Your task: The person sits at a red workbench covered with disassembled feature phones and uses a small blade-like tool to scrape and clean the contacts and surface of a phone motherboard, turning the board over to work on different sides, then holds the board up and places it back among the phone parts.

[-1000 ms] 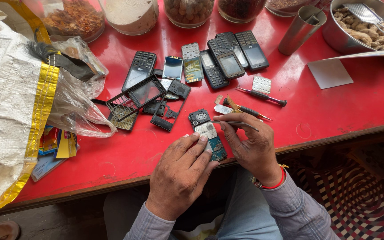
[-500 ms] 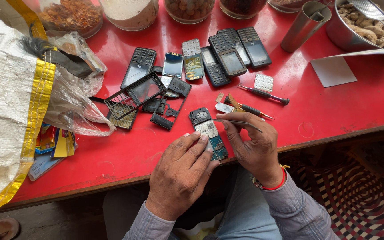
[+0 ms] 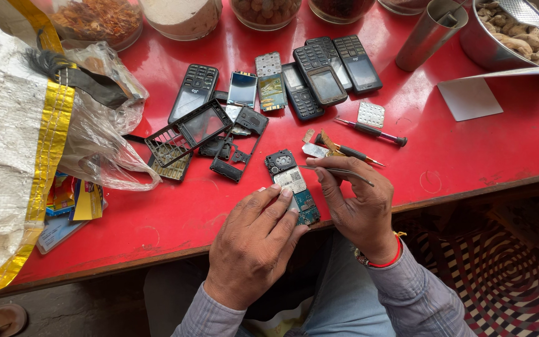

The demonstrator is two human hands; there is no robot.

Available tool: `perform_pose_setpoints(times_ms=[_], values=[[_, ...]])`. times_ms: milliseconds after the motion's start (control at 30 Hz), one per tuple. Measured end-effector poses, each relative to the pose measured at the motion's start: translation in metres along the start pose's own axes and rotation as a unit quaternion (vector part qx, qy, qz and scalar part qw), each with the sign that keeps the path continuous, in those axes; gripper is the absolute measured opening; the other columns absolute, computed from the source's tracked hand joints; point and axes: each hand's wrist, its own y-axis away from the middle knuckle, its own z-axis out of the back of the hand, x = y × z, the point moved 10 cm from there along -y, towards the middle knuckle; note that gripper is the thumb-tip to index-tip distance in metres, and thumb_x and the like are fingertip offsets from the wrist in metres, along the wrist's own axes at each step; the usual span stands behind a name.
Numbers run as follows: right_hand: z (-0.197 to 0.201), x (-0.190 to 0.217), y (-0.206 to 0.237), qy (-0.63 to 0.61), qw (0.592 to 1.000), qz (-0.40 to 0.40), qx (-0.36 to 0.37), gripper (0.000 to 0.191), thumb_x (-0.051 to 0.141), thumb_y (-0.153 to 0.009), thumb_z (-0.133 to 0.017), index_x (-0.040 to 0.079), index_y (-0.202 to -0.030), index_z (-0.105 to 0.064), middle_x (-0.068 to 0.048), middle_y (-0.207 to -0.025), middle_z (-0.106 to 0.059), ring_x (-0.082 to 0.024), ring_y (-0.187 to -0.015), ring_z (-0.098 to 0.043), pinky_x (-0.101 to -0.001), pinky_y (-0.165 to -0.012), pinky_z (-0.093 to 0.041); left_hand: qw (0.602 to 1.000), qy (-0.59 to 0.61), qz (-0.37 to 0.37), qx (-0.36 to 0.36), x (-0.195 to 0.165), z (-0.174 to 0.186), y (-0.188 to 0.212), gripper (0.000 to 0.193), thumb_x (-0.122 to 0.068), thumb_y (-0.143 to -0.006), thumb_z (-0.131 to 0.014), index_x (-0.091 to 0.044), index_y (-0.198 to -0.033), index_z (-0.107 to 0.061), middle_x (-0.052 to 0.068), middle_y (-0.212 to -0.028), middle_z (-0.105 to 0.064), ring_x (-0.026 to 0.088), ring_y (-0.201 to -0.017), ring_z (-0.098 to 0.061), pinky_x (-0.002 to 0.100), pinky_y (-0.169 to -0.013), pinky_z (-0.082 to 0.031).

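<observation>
L hand (image 3: 254,240) is resting palm-down at the near edge of the red bench (image 3: 469,150), fingers pressing on the opened phone circuit board, green w/ a silver shield and black camera ring (image 3: 291,184), pinning it flat. R hand (image 3: 360,206) is closed in a pinch on thin silver metal tweezers (image 3: 338,171), tips pointing left, just at the board's upper part; can't tell if tips are touching it.

Vs 1 s ago: very little is changing. Board is lying in the same spot near the bench's front edge, L hand is still holding it, R hand is staying bent over it w/ tweezers at abt the same angle. Reads as slow fine work on the board, not a switch of tool or part.

Around it: slim black-handled screwdriver w/ red tip (image 3: 369,131) lying just beyond the R hand; empty black plastic phone frames (image 3: 188,134) to the left; row of black keypad phones (image 3: 325,75) toward the far edge; white woven sack w/ yellow trim (image 3: 7,143) at the left edge; steel cup (image 3: 428,31) near the far right corner.
</observation>
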Motion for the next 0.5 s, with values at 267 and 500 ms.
perform_pose_setpoints(times_ms=[267, 500], values=[[-0.0002, 0.0024, -0.0015, 0.023, 1.000, -0.002, 0.004, 0.015, -0.002, -0.099, -0.070, -0.001, -0.114, -0.070, -0.011, -0.114, -0.074, -0.020, -0.101, -0.077, -0.0292, -0.085, -0.064, 1.000, 0.003, 0.002, 0.000, 0.0001, 0.0000, 0.0001, 0.029, -0.020, -0.088, -0.079, 0.002, -0.107, -0.074, 0.018, -0.120, -0.072, 0.034, -0.122, -0.065, 0.046, -0.104, -0.051], [0.0015, 0.0038, -0.0005, 0.018, 1.000, -0.007, -0.004, 0.015, -0.002, -0.099, -0.070, 0.000, -0.114, -0.071, -0.011, -0.113, -0.074, -0.020, -0.099, -0.076, -0.0289, -0.083, -0.064, 1.000, 0.003, -0.002, -0.004, -0.0012, 0.0027, 0.0005, 0.028, -0.019, -0.088, -0.079, 0.002, -0.107, -0.073, 0.017, -0.120, -0.072, 0.033, -0.120, -0.065, 0.046, -0.101, -0.051]])
